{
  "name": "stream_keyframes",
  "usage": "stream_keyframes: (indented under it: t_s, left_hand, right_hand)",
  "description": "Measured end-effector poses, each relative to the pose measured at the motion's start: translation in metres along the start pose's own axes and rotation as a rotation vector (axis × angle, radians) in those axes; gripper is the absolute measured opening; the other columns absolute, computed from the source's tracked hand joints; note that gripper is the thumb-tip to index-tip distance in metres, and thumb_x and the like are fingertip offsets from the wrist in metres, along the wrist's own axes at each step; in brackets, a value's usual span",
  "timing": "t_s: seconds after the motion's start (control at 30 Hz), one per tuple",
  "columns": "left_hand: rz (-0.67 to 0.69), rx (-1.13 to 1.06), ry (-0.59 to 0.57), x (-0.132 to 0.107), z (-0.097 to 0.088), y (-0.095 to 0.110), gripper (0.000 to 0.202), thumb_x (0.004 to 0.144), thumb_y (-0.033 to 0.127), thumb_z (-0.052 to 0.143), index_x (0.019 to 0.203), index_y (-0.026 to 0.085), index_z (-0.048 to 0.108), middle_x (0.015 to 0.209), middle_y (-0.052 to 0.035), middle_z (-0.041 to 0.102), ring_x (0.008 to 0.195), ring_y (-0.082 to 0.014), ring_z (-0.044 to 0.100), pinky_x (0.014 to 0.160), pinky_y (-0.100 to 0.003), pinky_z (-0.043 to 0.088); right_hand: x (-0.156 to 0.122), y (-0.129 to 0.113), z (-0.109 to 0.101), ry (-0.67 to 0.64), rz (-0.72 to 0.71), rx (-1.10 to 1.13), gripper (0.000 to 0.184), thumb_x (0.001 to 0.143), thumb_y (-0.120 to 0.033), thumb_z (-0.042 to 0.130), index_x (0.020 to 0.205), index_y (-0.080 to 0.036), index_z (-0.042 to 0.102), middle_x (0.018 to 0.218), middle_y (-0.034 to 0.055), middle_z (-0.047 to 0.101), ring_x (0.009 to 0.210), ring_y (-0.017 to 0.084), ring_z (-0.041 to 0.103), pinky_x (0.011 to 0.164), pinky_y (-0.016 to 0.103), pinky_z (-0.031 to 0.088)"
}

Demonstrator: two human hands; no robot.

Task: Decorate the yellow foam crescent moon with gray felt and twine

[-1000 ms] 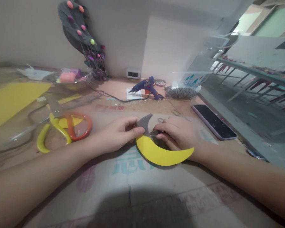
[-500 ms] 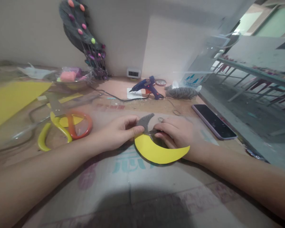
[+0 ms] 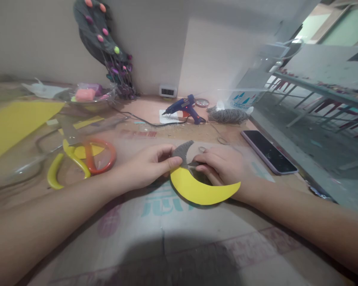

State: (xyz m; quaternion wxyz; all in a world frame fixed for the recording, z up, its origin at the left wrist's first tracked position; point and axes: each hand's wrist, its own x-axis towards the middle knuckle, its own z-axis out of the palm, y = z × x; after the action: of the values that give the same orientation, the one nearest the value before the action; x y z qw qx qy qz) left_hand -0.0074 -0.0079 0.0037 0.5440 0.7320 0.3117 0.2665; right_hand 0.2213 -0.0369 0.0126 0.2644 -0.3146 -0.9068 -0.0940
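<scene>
A yellow crescent moon cutout [image 3: 201,190] hangs over the board, its upper tip covered in wound grey yarn [image 3: 183,151]. My left hand [image 3: 155,161] pinches the crescent where the grey wrapping meets the bare yellow, thumb in front and fingers behind. On the inner side of the curve, my right hand [image 3: 219,165] is closed with thumb and forefinger on a strand of grey yarn [image 3: 193,163] that runs to the wrapping. The crescent's lower tip lies in front of my right wrist.
Scissors [image 3: 89,159] with yellow and orange handles lie left, near a yellow sheet [image 3: 14,123]. Behind are a blue glue gun [image 3: 181,107], a grey yarn skein [image 3: 229,115] and a small clock [image 3: 168,91]. A phone [image 3: 270,153] lies right, by the table edge. A decorated grey crescent [image 3: 97,35] hangs on the wall.
The crescent has shifted very slightly, its lower tip a little to the right and up. Both hands keep their hold and have hardly moved.
</scene>
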Motion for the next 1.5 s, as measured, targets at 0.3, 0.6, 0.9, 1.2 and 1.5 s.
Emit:
stream_keyframes:
  t_s: [0.3, 0.6, 0.9, 1.2, 1.5]
  left_hand:
    - [-0.005, -0.023, -0.003, 0.0009, 0.0015, 0.004, 0.025, 0.089, 0.041, 0.053, 0.089, 0.016, 0.059, 0.071, 0.0035, 0.05, 0.06, -0.0086, 0.044, 0.053, -0.02, 0.037]
    - [-0.039, -0.015, 0.014, -0.0011, 0.0013, 0.0041, 0.026, 0.087, 0.043, 0.055, 0.09, 0.018, 0.06, 0.074, 0.0022, 0.056, 0.061, -0.0094, 0.047, 0.055, -0.021, 0.039]
    - [-0.044, -0.001, 0.001, -0.0007, 0.001, 0.0035, 0.026, 0.088, 0.042, 0.055, 0.087, 0.017, 0.06, 0.076, 0.0013, 0.059, 0.061, -0.0091, 0.046, 0.055, -0.02, 0.038]
    - [-0.031, -0.003, -0.001, -0.0013, 0.0002, 0.0021, 0.027, 0.088, 0.043, 0.055, 0.092, 0.017, 0.062, 0.08, 0.0003, 0.06, 0.067, -0.011, 0.05, 0.058, -0.021, 0.041]
    - [-0.031, 0.011, 0.014, -0.001, 0.0008, 0.0036, 0.025, 0.087, 0.042, 0.056, 0.088, 0.017, 0.061, 0.073, 0.0016, 0.056, 0.062, -0.01, 0.047, 0.054, -0.02, 0.039]
  right_hand:
    - [-0.0022, 0.0038, 0.0014, -0.027, 0.031, 0.046, 0.03, 0.098, -0.034, 0.043, 0.095, -0.013, 0.064, 0.074, 0.0041, 0.063, 0.067, 0.015, 0.054, 0.063, 0.027, 0.037]
    - [-0.0005, 0.0031, 0.0001, -0.028, 0.012, 0.031, 0.031, 0.098, -0.034, 0.043, 0.092, -0.012, 0.065, 0.071, 0.0041, 0.061, 0.064, 0.014, 0.052, 0.06, 0.027, 0.034]
    - [-0.0002, 0.0024, 0.0008, -0.036, -0.004, 0.003, 0.03, 0.098, -0.034, 0.044, 0.093, -0.013, 0.065, 0.074, 0.0057, 0.064, 0.065, 0.014, 0.053, 0.06, 0.027, 0.034]
    - [0.0041, -0.0015, -0.0036, -0.058, -0.04, -0.044, 0.028, 0.098, -0.03, 0.043, 0.092, -0.013, 0.065, 0.07, 0.0046, 0.062, 0.063, 0.014, 0.051, 0.057, 0.028, 0.032]
    - [0.0044, -0.0006, -0.0016, -0.084, -0.01, -0.04, 0.032, 0.099, -0.031, 0.043, 0.09, -0.012, 0.067, 0.069, 0.0056, 0.063, 0.062, 0.015, 0.051, 0.057, 0.027, 0.031]
